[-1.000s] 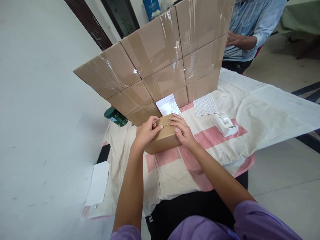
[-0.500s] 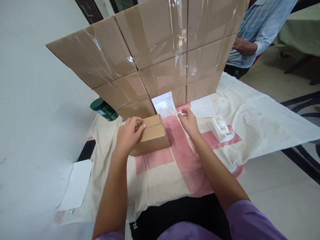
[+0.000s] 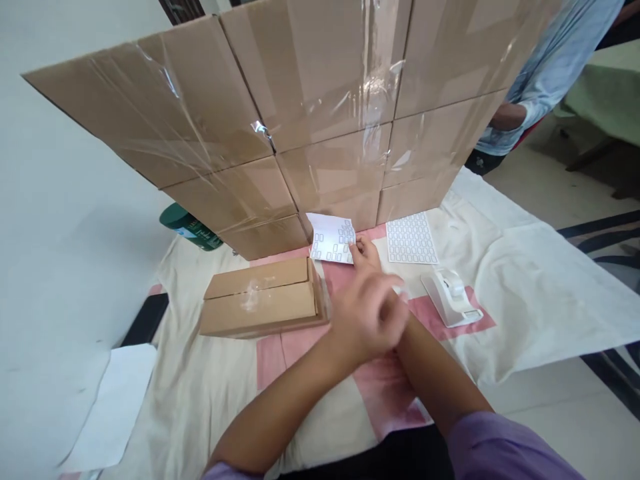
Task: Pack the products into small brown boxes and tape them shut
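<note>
My right hand (image 3: 365, 252) pinches the right edge of a small white sheet (image 3: 330, 241) printed with little boxes, in front of the stacked cartons. My left hand (image 3: 369, 315) is blurred by motion and crosses in front of my right wrist. Its fingers are curled in; what they hold, if anything, cannot be made out. To the left of both hands lies a closed cardboard box (image 3: 263, 303), with a shiny strip of clear tape across its top seam. No hand touches the box.
Taped cardboard cartons (image 3: 330, 167) form a wall at the back. To the right are a second printed sheet (image 3: 412, 239) and a white tape dispenser (image 3: 453, 300). On the left are a green container (image 3: 193, 228), a black flat object (image 3: 145, 320) and white paper (image 3: 113, 407). A person (image 3: 540, 87) is behind.
My left hand has left the box top and swung right, over my right forearm. My right hand has taken hold of the small sheet. The view has shifted closer.
</note>
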`<state>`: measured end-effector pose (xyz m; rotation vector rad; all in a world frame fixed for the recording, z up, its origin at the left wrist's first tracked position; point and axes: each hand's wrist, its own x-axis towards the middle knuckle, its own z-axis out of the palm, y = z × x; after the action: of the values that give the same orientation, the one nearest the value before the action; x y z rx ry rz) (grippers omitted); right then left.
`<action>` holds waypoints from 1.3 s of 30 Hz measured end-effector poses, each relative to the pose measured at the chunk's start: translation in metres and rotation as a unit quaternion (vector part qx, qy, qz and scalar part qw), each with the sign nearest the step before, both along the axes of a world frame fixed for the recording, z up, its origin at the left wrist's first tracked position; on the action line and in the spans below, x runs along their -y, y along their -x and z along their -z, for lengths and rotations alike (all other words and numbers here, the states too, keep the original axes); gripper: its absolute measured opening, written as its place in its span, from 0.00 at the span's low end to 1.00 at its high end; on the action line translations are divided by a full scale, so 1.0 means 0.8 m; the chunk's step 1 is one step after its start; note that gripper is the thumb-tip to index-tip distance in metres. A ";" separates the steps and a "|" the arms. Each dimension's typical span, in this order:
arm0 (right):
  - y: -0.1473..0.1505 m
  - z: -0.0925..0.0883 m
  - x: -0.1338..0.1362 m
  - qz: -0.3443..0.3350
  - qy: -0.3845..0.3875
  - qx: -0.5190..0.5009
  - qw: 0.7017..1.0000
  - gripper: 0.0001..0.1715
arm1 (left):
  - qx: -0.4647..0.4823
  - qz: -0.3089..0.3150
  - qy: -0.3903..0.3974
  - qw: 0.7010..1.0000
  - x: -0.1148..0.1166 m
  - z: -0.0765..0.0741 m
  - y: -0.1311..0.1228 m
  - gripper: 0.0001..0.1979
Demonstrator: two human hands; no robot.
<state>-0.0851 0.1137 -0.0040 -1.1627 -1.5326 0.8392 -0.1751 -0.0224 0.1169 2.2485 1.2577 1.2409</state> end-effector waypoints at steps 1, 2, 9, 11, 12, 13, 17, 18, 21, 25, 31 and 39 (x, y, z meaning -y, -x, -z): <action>-0.002 -0.003 0.006 0.007 0.005 -0.010 1.000 0.14 | 0.036 0.035 -0.043 0.998 -0.002 0.027 -0.018 0.08; -0.003 -0.005 0.012 0.014 0.013 -0.019 1.000 0.14 | 0.062 0.045 -0.063 0.995 -0.006 0.054 -0.030 0.08; -0.002 -0.003 0.031 0.028 0.054 -0.120 0.991 0.12 | 0.128 -0.126 -0.076 0.981 -0.045 0.133 -0.004 0.08; -0.001 -0.003 0.029 0.055 0.054 -0.166 0.983 0.15 | 0.142 -0.168 -0.055 0.974 -0.047 0.131 0.001 0.10; 0.000 -0.004 0.029 0.065 0.052 -0.177 0.981 0.15 | 0.152 -0.182 -0.040 0.971 -0.047 0.130 0.001 0.10; 0.000 -0.004 0.028 0.074 0.051 -0.185 0.979 0.15 | 0.159 -0.192 -0.027 0.968 -0.045 0.130 0.001 0.11; -0.002 -0.006 0.028 0.108 0.064 -0.187 0.974 0.15 | 0.164 -0.216 0.018 0.962 -0.039 0.136 -0.001 0.14; -0.003 -0.007 0.028 0.112 0.069 -0.185 0.974 0.14 | 0.164 -0.221 0.025 0.961 -0.038 0.138 -0.001 0.16; -0.002 -0.011 0.032 0.107 0.086 -0.183 0.973 0.14 | 0.161 -0.235 0.037 0.958 -0.037 0.141 -0.001 0.18; -0.002 -0.020 0.038 0.080 0.121 -0.222 0.964 0.15 | 0.134 -0.248 0.054 0.958 -0.038 0.141 -0.004 0.21; -0.015 -0.022 0.022 -0.011 0.221 -0.330 0.917 0.18 | 0.061 -0.258 0.068 0.962 -0.041 0.139 -0.008 0.29; -0.033 -0.013 0.020 -0.225 0.295 -0.228 0.900 0.27 | 0.158 -0.232 0.146 0.949 -0.049 0.136 0.001 0.33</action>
<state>-0.0591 0.0979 0.0064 -0.9163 -1.1853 1.8463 -0.1758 0.0168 0.0082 1.5214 1.7572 1.3856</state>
